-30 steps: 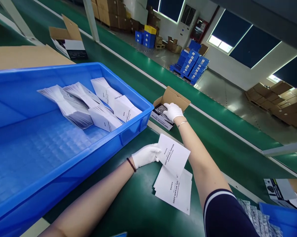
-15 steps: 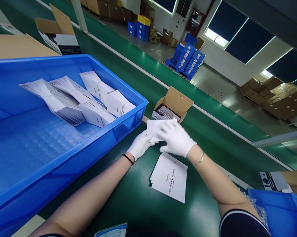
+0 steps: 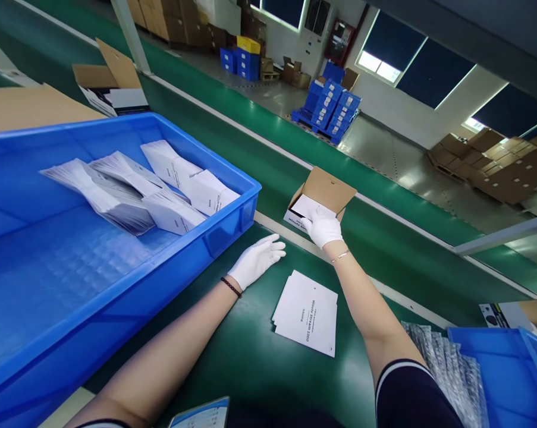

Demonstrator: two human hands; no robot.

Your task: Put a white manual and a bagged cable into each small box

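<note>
My right hand (image 3: pixel 322 229), in a white glove, reaches into the open cardboard box (image 3: pixel 328 187) and grips a white booklet (image 3: pixel 302 206) that lies at the box's mouth. Part of the fingers is smeared against the booklet. Over the green work surface, beside the blue bin's corner, my left hand (image 3: pixel 256 261) is gloved too, open and empty with its fingers stretched out. Between my forearms lies a small stack of white booklets (image 3: pixel 306 315), slightly fanned, the top one printed "Minute Stream 1000".
A large blue bin (image 3: pixel 197 267) on the left holds several bundles of white booklets (image 3: pixel 174 214). At the right, bubble-wrapped packs (image 3: pixel 446 368) stand by another blue bin (image 3: pixel 495 356). The box rests on a green conveyor (image 3: pixel 397 249); another open box (image 3: pixel 112 89) is farther left.
My right hand has carried a booklet from my left hand forward into the box, covering the wrapped contents seen there before. My left hand has let go and its fingers have spread.
</note>
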